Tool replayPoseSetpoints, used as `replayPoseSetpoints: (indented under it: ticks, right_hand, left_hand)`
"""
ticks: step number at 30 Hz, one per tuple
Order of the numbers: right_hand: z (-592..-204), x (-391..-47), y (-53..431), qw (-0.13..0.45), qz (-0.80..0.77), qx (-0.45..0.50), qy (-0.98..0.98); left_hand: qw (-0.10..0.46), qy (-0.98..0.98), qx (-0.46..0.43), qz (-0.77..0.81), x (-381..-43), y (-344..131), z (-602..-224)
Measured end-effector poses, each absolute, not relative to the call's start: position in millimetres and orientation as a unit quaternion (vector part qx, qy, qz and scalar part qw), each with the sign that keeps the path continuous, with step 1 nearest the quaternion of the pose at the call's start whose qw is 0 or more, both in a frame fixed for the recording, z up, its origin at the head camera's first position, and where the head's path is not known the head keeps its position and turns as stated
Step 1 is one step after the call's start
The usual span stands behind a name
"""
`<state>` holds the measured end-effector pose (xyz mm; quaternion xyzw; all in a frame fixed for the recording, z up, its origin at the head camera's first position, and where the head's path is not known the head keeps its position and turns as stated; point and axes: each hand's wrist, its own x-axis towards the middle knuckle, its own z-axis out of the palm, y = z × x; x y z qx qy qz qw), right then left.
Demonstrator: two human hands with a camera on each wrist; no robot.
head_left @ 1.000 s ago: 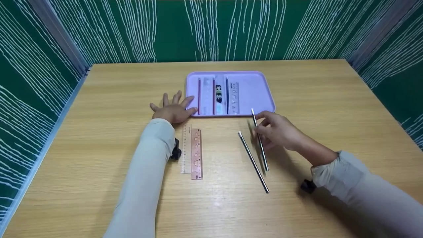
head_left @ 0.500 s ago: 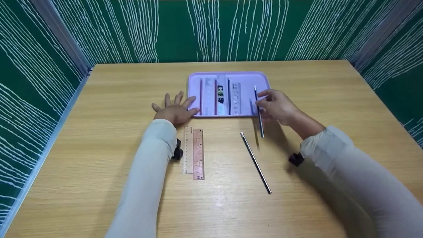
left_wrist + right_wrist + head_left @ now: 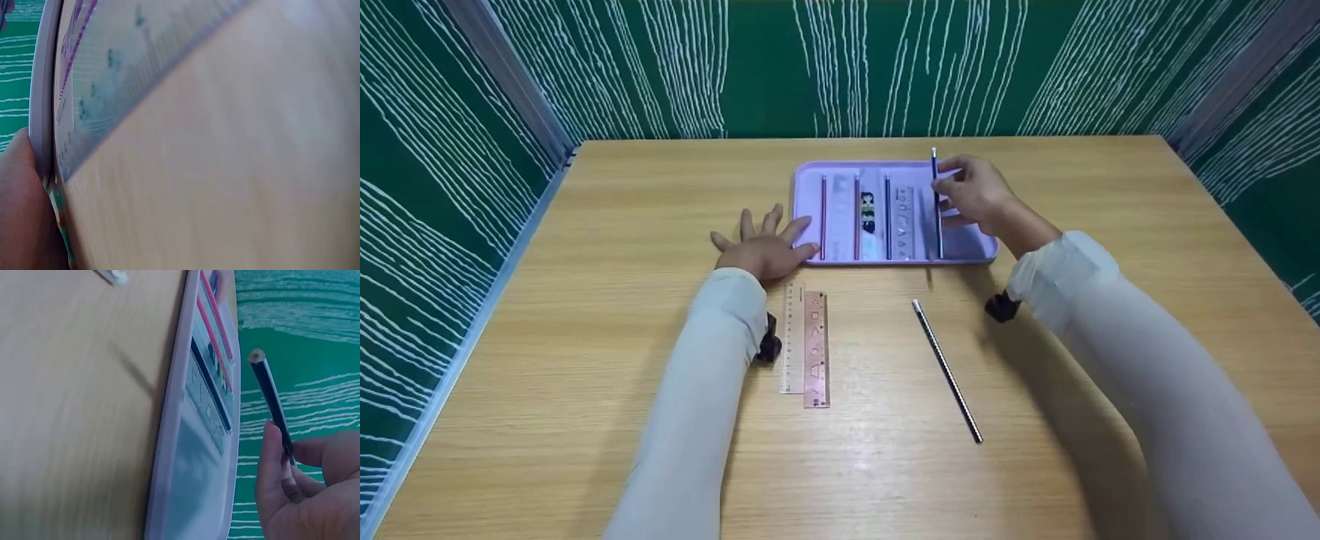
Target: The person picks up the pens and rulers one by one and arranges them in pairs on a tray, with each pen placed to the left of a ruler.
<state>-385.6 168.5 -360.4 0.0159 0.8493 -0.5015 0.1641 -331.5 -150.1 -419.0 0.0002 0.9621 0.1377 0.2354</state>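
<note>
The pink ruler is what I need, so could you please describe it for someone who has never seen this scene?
On the wooden table, find the purple tray. Below it in the head view, between the left sleeve and the loose patterned pencil, lies the pink ruler. Its pink tint and shape outlines set it apart from the clear ruler on its left.

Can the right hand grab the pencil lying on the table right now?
Probably not straight away: the right hand pinches another pencil over the purple tray. If it let that go, the way looks free, since nothing covers the lying pencil on the table.
</note>
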Motion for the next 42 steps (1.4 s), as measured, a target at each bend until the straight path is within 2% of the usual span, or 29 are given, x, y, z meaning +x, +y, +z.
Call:
replayPoseSetpoints:
  ticks: [13, 24, 31, 42]
  right_hand:
    - [-368, -416, 160, 0.123, -0.471, 0.063, 0.871]
    - [-397, -415, 148, 0.109, -0.369, 0.053, 0.921]
    - [-400, -414, 137, 0.097, -0.331, 0.073, 0.936]
    - [-400, -408, 130, 0.114, -0.318, 0.092, 0.937]
  left_hand:
    - [0.228, 0.961, 0.012, 0.154, -325, -147, -412]
    - [0.234, 0.96, 0.011, 0.151, -327, -146, -412]
    - [0.235, 0.96, 0.012, 0.151, -325, -149, -411]
    - [0.236, 0.959, 0.006, 0.156, -326, -152, -413]
